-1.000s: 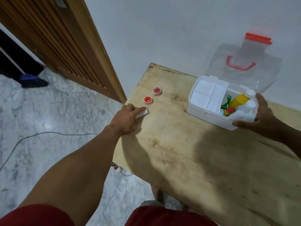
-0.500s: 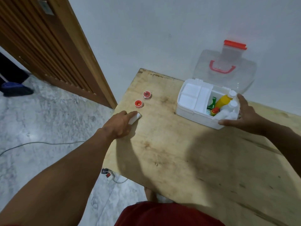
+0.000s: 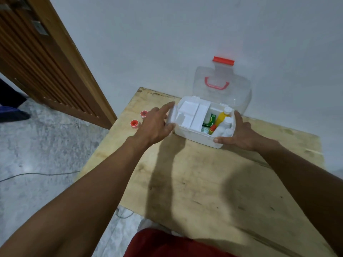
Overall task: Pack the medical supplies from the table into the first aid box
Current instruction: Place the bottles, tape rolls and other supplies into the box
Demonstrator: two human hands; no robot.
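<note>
Change: white pad (image 3: 171, 115) lifted off the table (image 3: 204, 182), away from its earlier spot beside the tape, and brought to the left end of the first aid box (image 3: 194, 135).
Left hand (image 3: 157, 125): pinching the pad between thumb and fingers, forefinger stretched along its top; blurred by motion.
Right hand (image 3: 239, 135): clasped round the box's right end, thumb on the front wall, steadying it.
Meaning: one more supply nearly packed; probably bound for the white tray (image 3: 201, 112) just right of the pad.
Left over: near tape roll (image 3: 134, 123) and far tape roll (image 3: 143, 113), on the table just left of the left hand.
Crowding: yellow bottle (image 3: 221, 116), white bottles (image 3: 227, 121) and green packet (image 3: 212, 118) beside the right hand's fingers.
In the way: seemingly nothing over the tray; clear lid (image 3: 239, 93) propped open behind.
</note>
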